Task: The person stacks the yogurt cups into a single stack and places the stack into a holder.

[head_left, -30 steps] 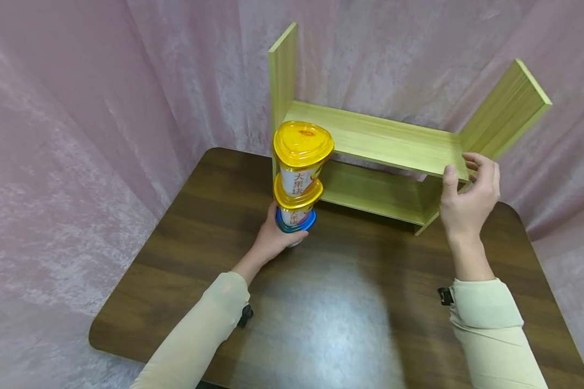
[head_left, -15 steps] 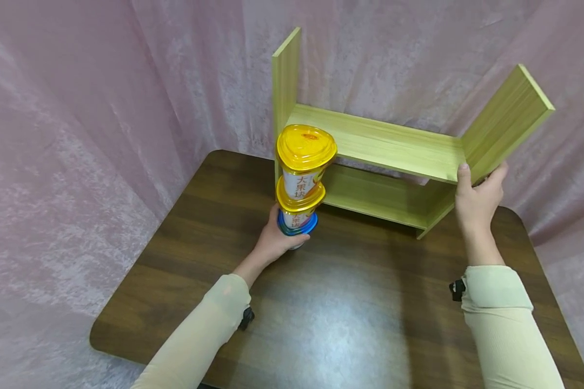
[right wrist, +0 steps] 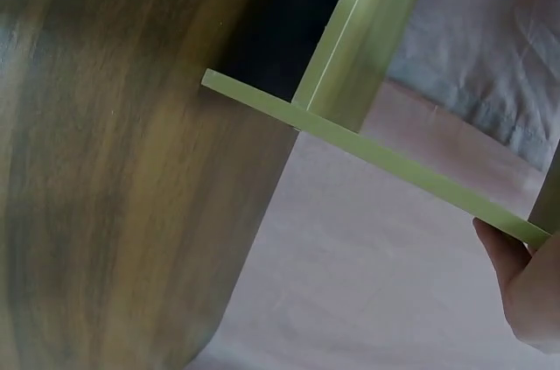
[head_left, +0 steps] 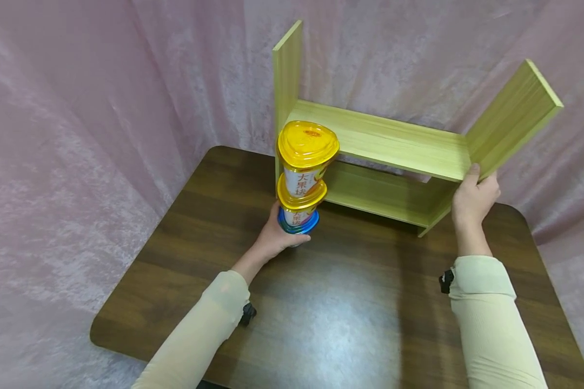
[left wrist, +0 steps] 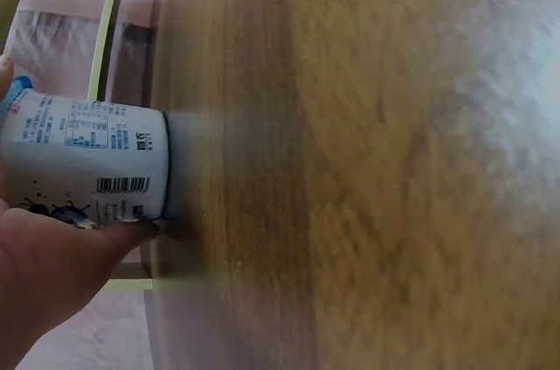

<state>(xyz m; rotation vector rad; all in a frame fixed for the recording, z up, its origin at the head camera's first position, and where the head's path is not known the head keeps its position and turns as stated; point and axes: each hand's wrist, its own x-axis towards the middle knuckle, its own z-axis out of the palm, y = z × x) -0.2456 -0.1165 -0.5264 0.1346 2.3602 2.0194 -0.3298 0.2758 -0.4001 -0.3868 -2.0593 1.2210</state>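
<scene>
A stack of three cups stands on the dark wooden table [head_left: 331, 319]. The top cup [head_left: 305, 156] and the middle cup [head_left: 300, 201] have yellow lids, and the bottom cup [head_left: 296, 222] has a blue rim. My left hand [head_left: 277, 236] grips the bottom cup; in the left wrist view its white barcode side [left wrist: 87, 160] shows above my thumb [left wrist: 61, 265]. The stack stands right in front of the left end of a light green wooden shelf [head_left: 384, 140]. My right hand [head_left: 474, 195] grips the front edge of the shelf's right side panel [head_left: 513, 116]. In the right wrist view my fingertips [right wrist: 521, 278] touch a thin green board edge [right wrist: 367, 150].
Pink curtain [head_left: 87, 108] hangs close around the table at the back and both sides. Both boards of the shelf are bare. The table's front edge runs near my forearms, and its rounded corners lie at the left and right.
My right hand has moved right, from the front edge of the upper shelf board to the right side panel. My left hand and the cup stack have stayed in place.
</scene>
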